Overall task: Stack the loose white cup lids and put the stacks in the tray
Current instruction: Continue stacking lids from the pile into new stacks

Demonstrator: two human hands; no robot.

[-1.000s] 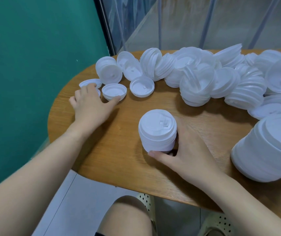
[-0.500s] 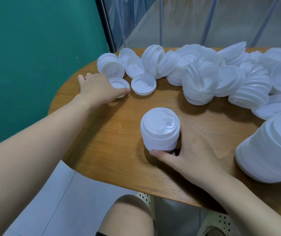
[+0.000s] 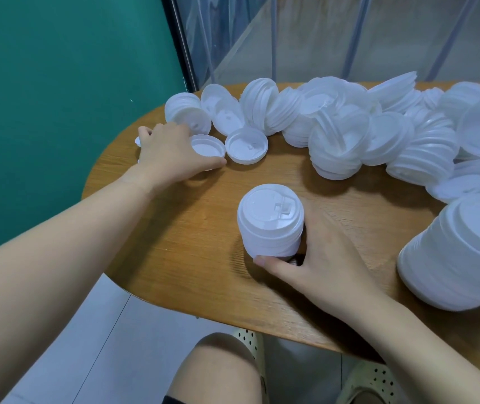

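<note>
Head view: two hands, one upright stack of white lids [image 3: 271, 220] mid-table [image 3: 192, 228], dome-topped, gripped by the right hand [image 3: 317, 263]. Left hand [image 3: 171, 153] rests curled over an upturned lid [image 3: 207, 147]; another upturned lid [image 3: 246, 145] lies beside it.

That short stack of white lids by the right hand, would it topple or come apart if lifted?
Probably light: the short upright stack of white plastic lids is thin plastic. It looks nested tightly, so likely lifts as one. It is squat, so tipping seems unlikely while the right hand cups it.
</note>
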